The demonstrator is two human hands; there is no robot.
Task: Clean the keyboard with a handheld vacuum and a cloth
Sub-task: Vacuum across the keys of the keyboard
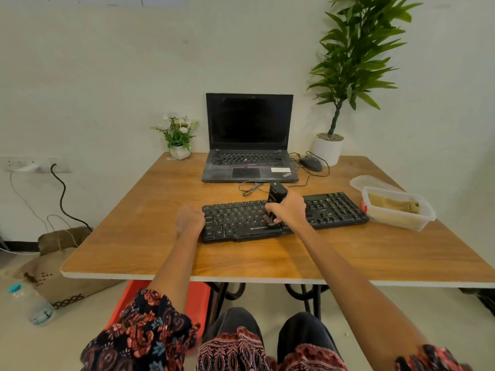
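Floor at the far left holds a clear plastic bottle [29,303] lying on its side beside a brown paper bag [57,266], with a black cable [62,194] running up to a wall socket [32,164]. Next comes a wooden table [150,231], seen from above by a seated person in a floral-patterned top. At the table's back left corner stands a small white pot of white flowers [179,136].

Left hand [189,219] is curled into a fist against the left end of a black keyboard [334,208], which lies across the middle of the table near the front; whether the fingers grip the keyboard's edge cannot be told. Behind the keyboard sits an open black laptop [249,137] with a dark screen.

Right hand [290,208] is wrapped around a black handheld vacuum [276,194], held upright over the keyboard's middle, its brush tip down on the keys near the space bar.

Right of the laptop lie a black mouse [310,164] and its looped cord, then a tall leafy plant [353,54] in a white pot. At the table's right edge, just beside the keyboard, stands a clear plastic container [423,220] with a tan cloth [392,206] folded inside; its lid [371,182] lies behind it.
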